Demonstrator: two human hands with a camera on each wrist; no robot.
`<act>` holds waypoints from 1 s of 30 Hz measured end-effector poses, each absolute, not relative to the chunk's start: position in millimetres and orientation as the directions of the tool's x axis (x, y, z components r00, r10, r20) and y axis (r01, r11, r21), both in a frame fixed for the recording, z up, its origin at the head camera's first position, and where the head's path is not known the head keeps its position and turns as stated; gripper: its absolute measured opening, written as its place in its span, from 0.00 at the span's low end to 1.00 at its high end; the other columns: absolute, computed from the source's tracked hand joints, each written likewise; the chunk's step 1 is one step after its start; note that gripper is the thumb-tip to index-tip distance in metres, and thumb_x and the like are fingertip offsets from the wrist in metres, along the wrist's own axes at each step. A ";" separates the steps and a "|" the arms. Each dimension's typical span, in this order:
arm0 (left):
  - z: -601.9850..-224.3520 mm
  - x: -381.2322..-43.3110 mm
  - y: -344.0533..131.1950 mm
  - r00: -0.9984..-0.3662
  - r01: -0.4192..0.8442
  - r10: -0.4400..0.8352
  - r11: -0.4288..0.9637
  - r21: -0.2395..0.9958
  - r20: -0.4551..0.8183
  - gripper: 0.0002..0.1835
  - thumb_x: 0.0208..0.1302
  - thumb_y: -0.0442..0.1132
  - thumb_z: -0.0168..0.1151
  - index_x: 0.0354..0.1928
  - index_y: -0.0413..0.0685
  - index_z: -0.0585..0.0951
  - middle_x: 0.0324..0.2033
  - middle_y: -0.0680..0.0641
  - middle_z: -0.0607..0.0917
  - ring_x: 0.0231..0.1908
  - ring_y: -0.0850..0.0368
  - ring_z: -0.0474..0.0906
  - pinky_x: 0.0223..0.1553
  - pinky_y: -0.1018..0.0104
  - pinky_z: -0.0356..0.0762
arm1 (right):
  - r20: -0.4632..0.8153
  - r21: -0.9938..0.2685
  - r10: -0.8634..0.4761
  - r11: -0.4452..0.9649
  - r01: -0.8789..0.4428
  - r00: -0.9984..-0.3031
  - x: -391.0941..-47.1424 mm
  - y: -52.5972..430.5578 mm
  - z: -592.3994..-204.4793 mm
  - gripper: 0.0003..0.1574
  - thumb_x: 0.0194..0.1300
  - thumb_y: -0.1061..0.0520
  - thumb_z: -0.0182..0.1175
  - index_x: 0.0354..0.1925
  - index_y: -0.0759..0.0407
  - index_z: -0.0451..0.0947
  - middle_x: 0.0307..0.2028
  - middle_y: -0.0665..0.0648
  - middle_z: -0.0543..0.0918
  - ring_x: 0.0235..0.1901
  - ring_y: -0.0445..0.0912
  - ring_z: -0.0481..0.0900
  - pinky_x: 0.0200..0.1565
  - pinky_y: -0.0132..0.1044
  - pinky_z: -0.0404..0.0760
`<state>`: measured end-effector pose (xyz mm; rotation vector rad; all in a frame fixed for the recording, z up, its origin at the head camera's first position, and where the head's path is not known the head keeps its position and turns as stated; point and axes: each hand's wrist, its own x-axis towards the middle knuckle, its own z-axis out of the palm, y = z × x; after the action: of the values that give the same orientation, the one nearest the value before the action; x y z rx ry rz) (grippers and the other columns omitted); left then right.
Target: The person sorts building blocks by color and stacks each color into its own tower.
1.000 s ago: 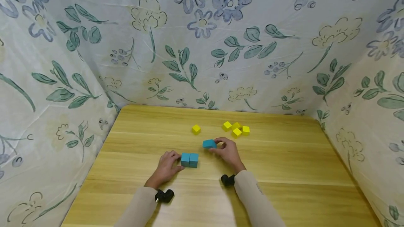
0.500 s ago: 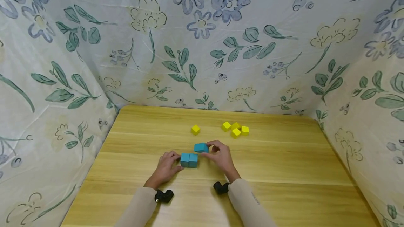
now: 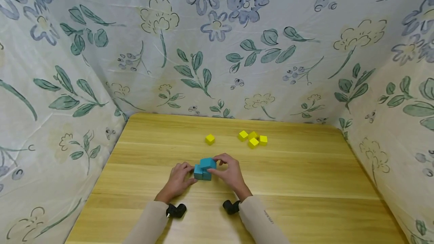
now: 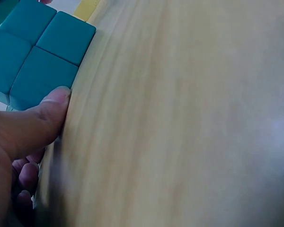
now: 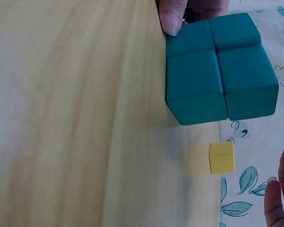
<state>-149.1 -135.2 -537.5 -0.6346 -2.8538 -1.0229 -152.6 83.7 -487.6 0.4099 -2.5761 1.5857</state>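
Observation:
In the head view my left hand holds the left side of a small stack of blue blocks. Its thumb presses the face of a lower block in the left wrist view, where the stack shows two blocks wide and two high. Thumb and fingers of my right hand pinch another blue block, tilted over the stack's right part and partly covering it. From the right wrist, the stack stands beside my right fingers, and only a sliver of the pinched block shows at the frame's edge.
A lone yellow cube lies behind the stack on the wooden table. Several more yellow cubes cluster farther right. Floral cloth stands along the table's back and sides. Both wrists carry black camera mounts.
My right hand has brought its blue block leftward and toward me, from right of the stack to over its right part. The left hand and the yellow cubes stay put.

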 end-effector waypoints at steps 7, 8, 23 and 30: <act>-537.1 -148.9 -135.6 -0.912 0.398 0.368 0.690 0.605 0.181 0.21 0.53 0.44 0.66 0.49 0.45 0.79 0.37 0.54 0.74 0.39 0.57 0.65 0.43 0.57 0.60 | 0.205 -0.858 -0.214 0.430 -0.280 -0.955 -149.6 76.3 -488.4 0.20 0.47 0.45 0.69 0.42 0.45 0.79 0.39 0.44 0.79 0.39 0.48 0.73 0.42 0.42 0.71; -537.2 -148.9 -135.6 -0.912 0.399 0.369 0.690 0.603 0.181 0.21 0.53 0.44 0.66 0.49 0.45 0.79 0.37 0.54 0.73 0.39 0.57 0.65 0.43 0.57 0.60 | 0.205 -0.855 -0.218 0.435 -0.283 -0.954 -149.7 75.7 -489.4 0.21 0.47 0.45 0.68 0.42 0.45 0.79 0.39 0.44 0.79 0.39 0.48 0.73 0.42 0.41 0.71; -531.4 -147.2 -132.9 -0.925 0.359 0.356 0.704 0.613 0.133 0.20 0.54 0.43 0.65 0.49 0.44 0.78 0.39 0.53 0.73 0.39 0.56 0.65 0.43 0.56 0.60 | 0.203 -0.839 -0.249 0.455 -0.299 -0.947 -149.6 70.9 -494.5 0.20 0.47 0.47 0.69 0.41 0.46 0.79 0.40 0.44 0.79 0.38 0.44 0.73 0.41 0.40 0.72; -529.5 -145.9 -133.2 -0.925 0.358 0.356 0.694 0.625 0.133 0.20 0.54 0.42 0.65 0.49 0.43 0.78 0.38 0.52 0.73 0.39 0.55 0.64 0.43 0.55 0.60 | 0.204 -0.842 -0.260 0.445 -0.304 -0.944 -149.9 70.4 -496.0 0.20 0.48 0.46 0.68 0.42 0.46 0.79 0.40 0.43 0.78 0.39 0.44 0.73 0.41 0.39 0.72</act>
<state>-145.9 -133.2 -529.5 -0.6088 -2.8898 -1.0662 -149.9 70.4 -496.0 0.5138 -2.6325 1.5482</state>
